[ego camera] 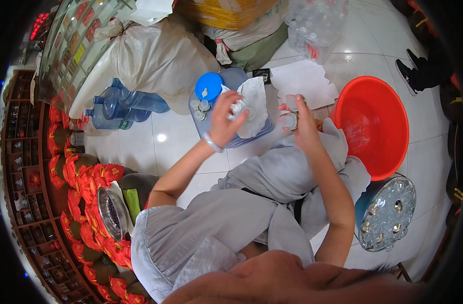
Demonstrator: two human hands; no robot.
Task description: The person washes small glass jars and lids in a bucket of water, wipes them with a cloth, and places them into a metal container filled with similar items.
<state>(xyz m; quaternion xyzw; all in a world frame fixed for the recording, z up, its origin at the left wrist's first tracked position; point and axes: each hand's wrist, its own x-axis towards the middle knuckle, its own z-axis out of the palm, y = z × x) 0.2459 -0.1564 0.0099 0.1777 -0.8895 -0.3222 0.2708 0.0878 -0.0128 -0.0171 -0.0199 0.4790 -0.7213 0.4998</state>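
My left hand (227,119) wears a pale bangle and curls around a crumpled white tissue (236,107). By its thumb is a small clear round lid (249,113), over a white sheet (253,95); whether thumb and lid touch is unclear. Held in my right hand (306,123) are small round containers (289,121) with whitish translucent tops. Below my left hand is a blue plastic box lid (237,78). On it stand several small capped jars (200,109) and a round bright-blue lid (208,86).
A red plastic tub (372,125) stands to the right, beside a container of clear glass pieces (387,214). Large blue water bottles (113,108) and a white sack (159,57) lie left. Red-covered jars (91,190) line the left side. A person's shoes (406,76) show far right.
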